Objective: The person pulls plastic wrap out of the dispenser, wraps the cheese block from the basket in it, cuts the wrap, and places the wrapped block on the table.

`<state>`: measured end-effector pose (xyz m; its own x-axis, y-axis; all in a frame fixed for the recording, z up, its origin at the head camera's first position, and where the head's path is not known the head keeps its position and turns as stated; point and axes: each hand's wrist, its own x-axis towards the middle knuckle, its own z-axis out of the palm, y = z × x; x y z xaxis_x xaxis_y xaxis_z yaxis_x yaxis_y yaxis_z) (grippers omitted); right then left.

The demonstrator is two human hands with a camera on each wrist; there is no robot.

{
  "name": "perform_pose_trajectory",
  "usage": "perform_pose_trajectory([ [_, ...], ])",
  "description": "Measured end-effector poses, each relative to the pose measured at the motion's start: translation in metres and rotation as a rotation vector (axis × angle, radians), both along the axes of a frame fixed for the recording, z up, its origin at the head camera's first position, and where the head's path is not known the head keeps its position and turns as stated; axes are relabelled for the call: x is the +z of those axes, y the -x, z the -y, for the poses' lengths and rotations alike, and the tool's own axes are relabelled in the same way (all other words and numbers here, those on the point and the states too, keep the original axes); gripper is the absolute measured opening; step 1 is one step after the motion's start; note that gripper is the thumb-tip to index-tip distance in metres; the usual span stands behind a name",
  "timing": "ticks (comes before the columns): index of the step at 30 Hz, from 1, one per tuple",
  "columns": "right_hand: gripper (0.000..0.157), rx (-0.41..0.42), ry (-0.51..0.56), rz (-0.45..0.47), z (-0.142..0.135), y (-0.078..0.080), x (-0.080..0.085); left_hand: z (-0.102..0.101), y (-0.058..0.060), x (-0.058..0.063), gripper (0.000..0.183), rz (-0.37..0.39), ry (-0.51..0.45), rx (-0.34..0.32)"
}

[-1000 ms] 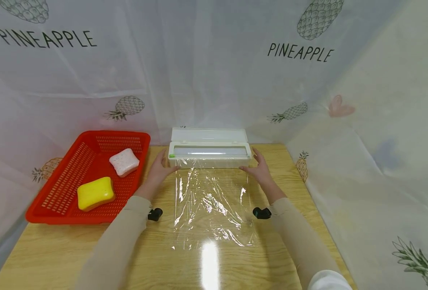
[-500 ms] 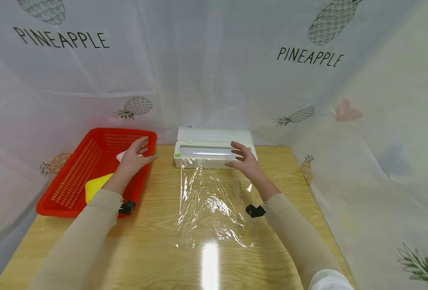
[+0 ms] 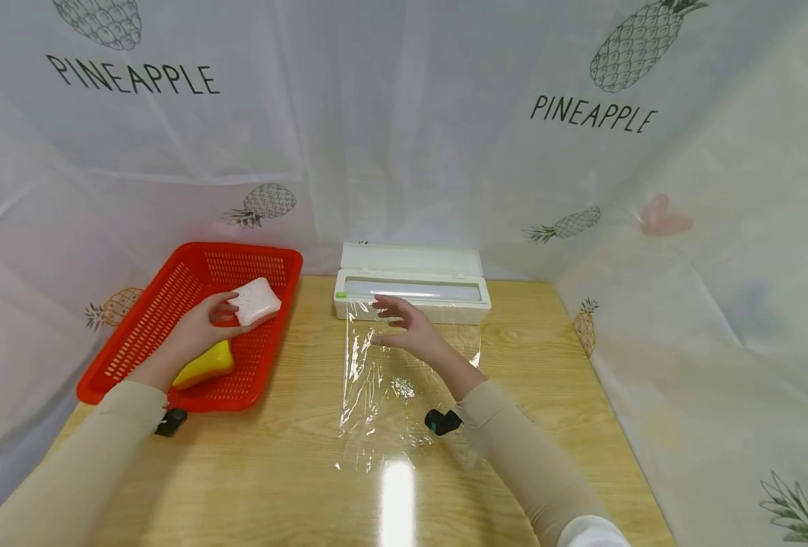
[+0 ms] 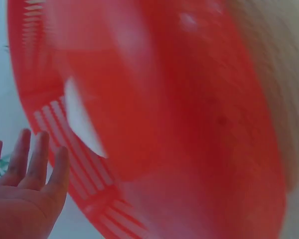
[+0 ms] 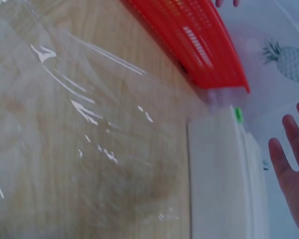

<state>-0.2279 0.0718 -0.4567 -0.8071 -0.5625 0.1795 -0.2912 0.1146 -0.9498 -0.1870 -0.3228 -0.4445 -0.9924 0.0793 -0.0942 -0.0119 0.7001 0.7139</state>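
My left hand (image 3: 201, 330) reaches over the red plastic basket (image 3: 119, 346), its fingers at the left edge of a white speckled sponge (image 3: 256, 300). In the left wrist view this hand (image 4: 27, 194) has its fingers spread. Under the hand lies a yellow sponge (image 3: 208, 365), partly hidden by it. My right hand (image 3: 407, 330) hovers with loosely bent fingers over a sheet of cling film (image 3: 369, 380), holding nothing. The film runs out from the front of a white cling film box (image 3: 413, 311), whose lid (image 3: 410, 258) stands raised at the back.
The wooden table (image 3: 547, 425) ends at a white pineapple-print curtain (image 3: 404, 137) behind and on the right. The basket stands left of the film box. A green slider (image 3: 340, 294) sits at the box's left end.
Both hands have left the two ends of the film box. The left has gone left into the basket by the white sponge; the right has come left and nearer, over the film.
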Motion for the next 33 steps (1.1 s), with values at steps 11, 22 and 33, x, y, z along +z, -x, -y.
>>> perform_pose_trajectory([
  [11,0.068,0.053,0.036,0.064,0.033,-0.019,-0.036,0.035,-0.017,-0.018,0.074,0.055,0.147,-0.066],
  [22,0.062,0.06,0.02,0.121,0.05,-0.036,-0.046,0.058,-0.022,-0.039,0.078,-0.007,0.309,-0.116],
  [33,0.062,0.063,0.009,0.149,0.054,-0.039,-0.057,0.068,-0.022,-0.047,0.074,-0.002,0.389,-0.137],
])
